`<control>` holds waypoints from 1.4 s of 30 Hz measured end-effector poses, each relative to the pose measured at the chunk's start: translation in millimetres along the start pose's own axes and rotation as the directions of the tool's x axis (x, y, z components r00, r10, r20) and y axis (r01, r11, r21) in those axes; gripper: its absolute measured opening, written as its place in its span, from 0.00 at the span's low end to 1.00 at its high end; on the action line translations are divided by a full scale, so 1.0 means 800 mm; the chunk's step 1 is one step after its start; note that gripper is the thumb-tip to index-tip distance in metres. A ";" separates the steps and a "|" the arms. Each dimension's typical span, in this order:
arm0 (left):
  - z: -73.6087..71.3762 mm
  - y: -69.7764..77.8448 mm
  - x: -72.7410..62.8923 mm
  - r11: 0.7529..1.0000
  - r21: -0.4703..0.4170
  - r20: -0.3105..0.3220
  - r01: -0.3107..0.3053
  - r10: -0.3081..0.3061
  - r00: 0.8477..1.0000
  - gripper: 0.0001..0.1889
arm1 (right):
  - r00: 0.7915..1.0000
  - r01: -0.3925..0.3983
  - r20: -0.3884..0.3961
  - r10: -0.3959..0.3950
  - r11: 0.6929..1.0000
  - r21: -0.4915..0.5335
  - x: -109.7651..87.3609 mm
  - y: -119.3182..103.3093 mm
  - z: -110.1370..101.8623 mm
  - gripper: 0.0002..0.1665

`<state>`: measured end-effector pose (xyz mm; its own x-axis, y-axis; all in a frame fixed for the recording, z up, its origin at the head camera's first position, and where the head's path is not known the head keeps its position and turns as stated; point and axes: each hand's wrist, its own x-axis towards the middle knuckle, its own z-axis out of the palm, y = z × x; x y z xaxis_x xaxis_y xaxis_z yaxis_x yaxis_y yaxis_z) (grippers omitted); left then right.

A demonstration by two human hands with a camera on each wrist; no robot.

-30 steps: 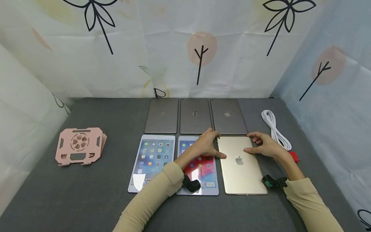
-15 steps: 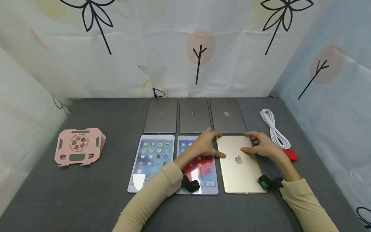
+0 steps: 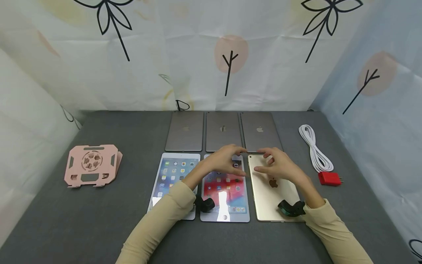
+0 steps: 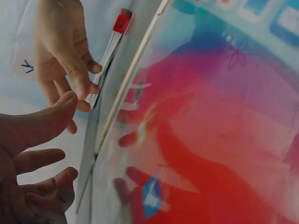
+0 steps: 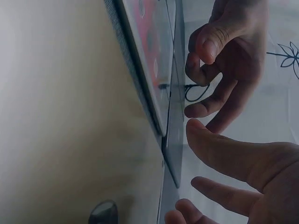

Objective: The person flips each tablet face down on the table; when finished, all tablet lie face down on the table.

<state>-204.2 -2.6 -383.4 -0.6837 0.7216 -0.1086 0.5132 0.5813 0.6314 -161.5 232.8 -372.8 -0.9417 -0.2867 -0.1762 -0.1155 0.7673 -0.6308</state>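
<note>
My left hand [image 3: 225,160] hovers over the upper part of the middle white tablet [image 3: 234,198], whose lit screen shows rows of app icons on a red-and-blue wallpaper. My right hand [image 3: 280,165] hangs over the upper part of a gold tablet [image 3: 263,201] lying back side up. The two hands face each other with a small gap. In the left wrist view the left thumb and fingers [image 4: 39,123] are spread and loosely bent, holding nothing. The right wrist view shows the right hand [image 5: 252,172] likewise, apart from the gold back. Another white tablet [image 3: 179,172], screen lit, lies at left, partly behind the left sleeve.
A row of three grey tablets [image 3: 223,134], backs up, lies along the far table edge. A coiled white cable [image 3: 313,146] and a red charger plug [image 3: 329,179] lie at right. A pink folding stand [image 3: 92,165] lies at left on the grey table [image 3: 66,223].
Both hands have let go of the gold tablet's sides. They have lifted and moved left, the right hand now above the gold back. The gold tablet stays in its place.
</note>
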 end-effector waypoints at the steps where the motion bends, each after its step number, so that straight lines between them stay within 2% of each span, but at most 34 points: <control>1: -0.005 -0.002 -0.004 1.000 0.006 0.001 0.000 0.000 1.000 0.42 | 1.000 0.005 0.008 -0.006 1.000 0.007 0.002 -0.004 0.002 0.41; 7: -0.029 -0.016 -0.035 0.998 0.049 0.005 0.029 -0.029 1.000 0.45 | 0.997 0.062 0.049 -0.063 0.998 0.020 0.014 -0.020 0.015 0.41; 11: -0.040 -0.030 -0.057 0.995 0.082 0.002 0.061 -0.062 0.998 0.46 | 0.995 0.066 0.079 -0.068 0.998 0.025 0.021 -0.027 0.024 0.43; 17: -0.047 -0.050 -0.085 0.980 0.140 -0.014 0.139 -0.138 0.990 0.47 | 0.994 0.065 0.091 -0.065 0.998 0.006 0.030 -0.033 0.035 0.44; 21: -0.048 -0.057 -0.098 0.972 0.173 -0.026 0.162 -0.159 0.987 0.47 | 0.993 0.075 0.097 -0.074 0.997 -0.014 0.034 -0.036 0.039 0.44; 26: -0.043 -0.065 -0.104 0.970 0.177 -0.039 0.170 -0.165 0.985 0.49 | 0.992 0.077 0.104 -0.070 0.995 -0.068 0.035 -0.037 0.041 0.46; 30: -0.035 -0.069 -0.103 0.967 0.146 -0.048 0.208 -0.203 0.978 0.52 | 0.993 0.067 0.108 -0.058 0.994 -0.090 0.036 -0.036 0.042 0.47; 34: -0.028 -0.070 -0.102 0.961 0.131 -0.066 0.242 -0.235 0.970 0.53 | 0.993 0.061 0.108 -0.053 0.995 -0.078 0.035 -0.034 0.044 0.47; 42: -0.020 -0.069 -0.099 0.961 0.125 -0.103 0.248 -0.236 0.966 0.50 | 0.993 0.046 0.111 -0.041 0.998 -0.037 0.035 -0.032 0.045 0.45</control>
<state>-187.1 -97.9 -397.6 -0.8352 0.5215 -0.1743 0.3886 0.7841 0.4839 -173.2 184.5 -388.9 -0.8953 -0.3800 -0.2326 -0.1700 0.7739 -0.6100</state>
